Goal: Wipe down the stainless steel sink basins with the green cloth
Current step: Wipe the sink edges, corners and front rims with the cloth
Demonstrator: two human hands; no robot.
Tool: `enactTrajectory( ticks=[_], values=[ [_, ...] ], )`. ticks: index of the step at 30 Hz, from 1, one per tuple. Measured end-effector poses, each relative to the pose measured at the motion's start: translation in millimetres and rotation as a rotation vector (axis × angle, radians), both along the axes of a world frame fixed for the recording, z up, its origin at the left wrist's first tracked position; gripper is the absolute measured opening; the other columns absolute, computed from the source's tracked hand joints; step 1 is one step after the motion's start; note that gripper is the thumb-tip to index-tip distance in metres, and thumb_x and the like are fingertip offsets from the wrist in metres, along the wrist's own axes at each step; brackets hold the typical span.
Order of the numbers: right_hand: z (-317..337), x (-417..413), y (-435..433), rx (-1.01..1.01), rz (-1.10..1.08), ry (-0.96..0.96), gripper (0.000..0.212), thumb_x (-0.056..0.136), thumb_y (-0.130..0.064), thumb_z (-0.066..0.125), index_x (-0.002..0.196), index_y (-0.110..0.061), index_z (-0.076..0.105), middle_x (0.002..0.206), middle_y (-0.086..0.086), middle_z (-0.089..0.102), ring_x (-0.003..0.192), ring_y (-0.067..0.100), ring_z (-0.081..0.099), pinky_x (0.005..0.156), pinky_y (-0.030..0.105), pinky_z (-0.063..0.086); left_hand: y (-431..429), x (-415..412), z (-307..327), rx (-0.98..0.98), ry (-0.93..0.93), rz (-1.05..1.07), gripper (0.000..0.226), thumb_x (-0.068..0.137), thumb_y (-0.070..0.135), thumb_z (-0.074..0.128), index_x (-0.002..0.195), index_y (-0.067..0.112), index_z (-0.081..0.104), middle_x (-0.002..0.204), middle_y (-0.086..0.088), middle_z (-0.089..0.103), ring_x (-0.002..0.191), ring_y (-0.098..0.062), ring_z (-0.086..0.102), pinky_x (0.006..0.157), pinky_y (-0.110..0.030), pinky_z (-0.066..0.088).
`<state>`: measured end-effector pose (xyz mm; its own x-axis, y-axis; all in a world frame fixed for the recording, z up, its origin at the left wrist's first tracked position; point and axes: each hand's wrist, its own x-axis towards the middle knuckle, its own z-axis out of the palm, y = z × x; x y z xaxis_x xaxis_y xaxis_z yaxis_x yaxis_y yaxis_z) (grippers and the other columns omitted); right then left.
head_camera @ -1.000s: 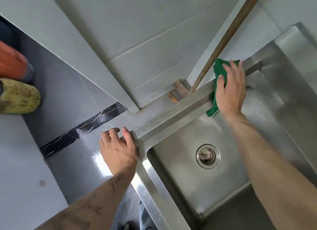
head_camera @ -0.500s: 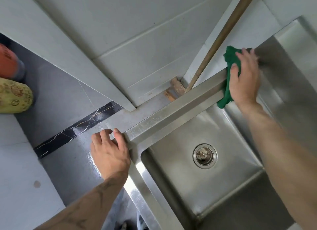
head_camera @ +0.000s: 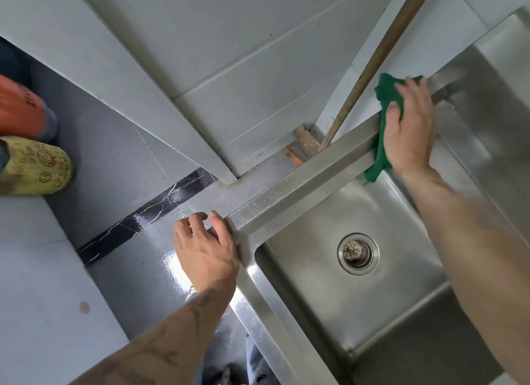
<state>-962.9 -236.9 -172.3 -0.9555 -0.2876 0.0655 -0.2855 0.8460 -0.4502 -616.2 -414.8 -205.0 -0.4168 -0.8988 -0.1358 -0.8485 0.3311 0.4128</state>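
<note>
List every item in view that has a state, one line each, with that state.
green cloth: pressed on the sink's far rim under the right hand.
left hand: bare, gripping the sink's corner.
sink basin: empty.
drain: uncovered, strainer in place.
wooden pole: leaning behind the sink.

Deep green cloth (head_camera: 383, 120) against the brushed silver-grey stainless steel sink basin (head_camera: 321, 212); pale grey wall tiles (head_camera: 229, 55); glossy black floor strip with thin white-and-gold veining (head_camera: 149, 215); tan-brown wooden pole (head_camera: 381, 55); orange bag (head_camera: 20, 109) beside yellow bag with dark printed markings (head_camera: 34, 166).
</note>
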Motion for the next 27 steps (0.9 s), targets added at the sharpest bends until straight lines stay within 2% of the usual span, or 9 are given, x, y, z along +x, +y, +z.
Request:
enactTrajectory(
  ticks=[2,4,9,12,17,19,21,23,27],
  values=[
    [-2.6,29.9,-10.0,-0.024,0.062,0.008,0.048,0.107,-0.028,0.036,0.150,-0.014,0.051,0.164,0.000,0.042,0.158,0.018,0.022,0.130,0.039,0.016,-2.1,3.3,-14.5,0.014,-0.122,-0.058,0.049,0.105,0.039,0.027,0.124,0.011,0.061,0.121,-0.010,0.058,0.098,-0.015,0.029,0.093,-0.036,0.034],
    [-8.1,68.1,-24.5,-0.042,0.128,0.004,0.046,0.107,-0.028,0.039,0.149,-0.014,0.054,0.161,0.000,0.047,0.157,0.018,0.026,0.130,0.039,0.016,-4.6,6.3,-24.1,0.043,-0.149,-0.053,0.052,0.104,0.040,0.023,0.125,0.012,0.063,0.123,-0.009,0.059,0.102,-0.018,0.032,0.091,-0.035,0.031],
    [-12.5,177.3,-63.0,-0.073,0.256,0.032,0.044,0.105,-0.024,0.048,0.145,-0.010,0.058,0.155,0.004,0.053,0.154,0.021,0.035,0.131,0.037,0.016,-5.2,3.5,-16.5,0.055,-0.158,-0.088,0.041,0.106,0.031,0.033,0.127,0.013,0.063,0.124,-0.010,0.058,0.099,-0.018,0.027,0.094,-0.034,0.031],
    [-9.4,231.9,-84.4,-0.121,0.314,0.022,0.041,0.105,-0.020,0.050,0.143,-0.009,0.061,0.153,0.004,0.056,0.152,0.021,0.038,0.129,0.044,0.024,-6.3,2.4,-9.1,0.116,-0.078,-0.058,0.038,0.107,0.023,0.035,0.127,0.010,0.065,0.121,-0.012,0.060,0.089,-0.011,0.011,0.084,-0.024,0.020],
    [-5.6,289.0,-108.6,-0.171,0.401,-0.046,0.040,0.104,-0.016,0.047,0.139,-0.008,0.064,0.149,0.003,0.060,0.151,0.019,0.040,0.128,0.042,0.026,-9.5,4.6,3.7,0.160,0.204,-0.156,0.011,0.101,-0.003,0.049,0.097,0.004,0.057,0.093,-0.014,0.058,0.086,-0.014,0.023,0.081,-0.027,0.021],
    [-4.1,298.5,-113.0,-0.172,0.430,-0.056,0.041,0.103,-0.016,0.046,0.138,-0.007,0.065,0.148,0.004,0.061,0.149,0.019,0.043,0.128,0.040,0.026,-14.7,6.4,7.0,0.271,0.385,-0.096,0.010,0.104,-0.002,0.052,0.099,0.003,0.058,0.091,-0.009,0.056,0.085,-0.010,0.028,0.081,-0.029,0.031],
    [0.1,305.4,-115.2,-0.129,0.457,-0.070,0.042,0.104,-0.017,0.044,0.139,-0.007,0.064,0.148,0.004,0.061,0.148,0.019,0.044,0.128,0.037,0.026,-21.8,8.2,22.4,0.473,0.506,0.061,0.021,0.113,0.018,0.044,0.102,0.008,0.058,0.093,-0.003,0.060,0.085,-0.017,0.045,0.081,-0.034,0.039],
    [6.0,316.9,-120.4,-0.087,0.457,-0.094,0.043,0.104,-0.019,0.042,0.139,-0.008,0.064,0.147,0.003,0.061,0.146,0.016,0.046,0.127,0.034,0.027,-28.2,12.4,35.4,0.716,0.532,0.156,0.029,0.116,0.034,0.038,0.109,0.014,0.058,0.100,0.001,0.064,0.091,-0.018,0.058,0.079,-0.029,0.042],
    [24.5,345.4,-131.8,-0.084,0.393,-0.151,0.045,0.106,-0.024,0.038,0.141,-0.010,0.063,0.147,0.002,0.062,0.141,0.013,0.050,0.125,0.031,0.030,-42.6,30.8,51.6,0.941,0.570,0.149,0.036,0.116,0.037,0.037,0.125,0.010,0.057,0.105,0.008,0.062,0.098,-0.007,0.060,0.087,-0.019,0.044]
  ],
)
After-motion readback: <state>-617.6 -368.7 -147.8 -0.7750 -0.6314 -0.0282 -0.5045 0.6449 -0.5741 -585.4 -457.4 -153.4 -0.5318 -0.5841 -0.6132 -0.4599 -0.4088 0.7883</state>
